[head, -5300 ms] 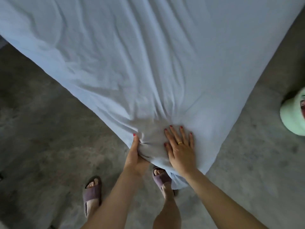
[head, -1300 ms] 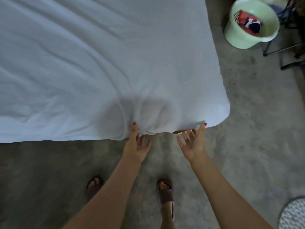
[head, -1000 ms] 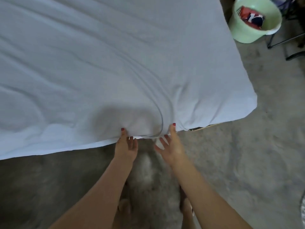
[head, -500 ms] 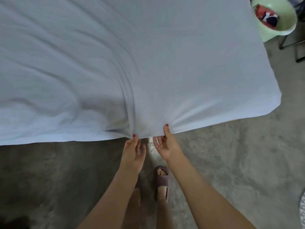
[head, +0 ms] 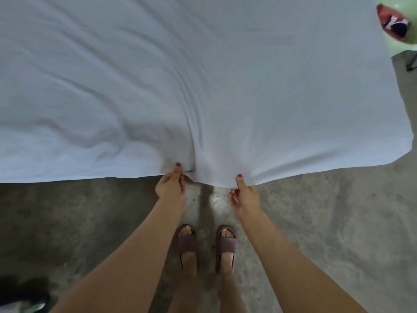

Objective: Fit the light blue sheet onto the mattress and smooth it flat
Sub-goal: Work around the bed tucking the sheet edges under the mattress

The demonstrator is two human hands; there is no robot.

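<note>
Nearest the camera, two feet in mauve slide sandals (head: 226, 243) stand on the bare concrete floor (head: 327, 222), just short of the bed's near edge. Above them the left hand (head: 169, 185) pinches the hem of the light blue sheet (head: 203, 75), thumb on top and the fingers curled under the cloth; just beside it, the right hand (head: 244, 196) pinches the same hem, thumb on top and fingers curled below. Between the two grips the cloth bunches into a ridge of folds that fans away toward the far side.

The step in hand looks like drawing the near edge taut over the side of the mattress, which is wholly covered and so out of sight. The next move probably calls for a downward pull and tuck, then a flat-handed sweep over the creases on the left.

The sheet lies spread over the bed, its near edge running left to right; its far end is out of frame, so the long axis cannot be told. Far right sits a pale green bucket (head: 406, 45).
</note>
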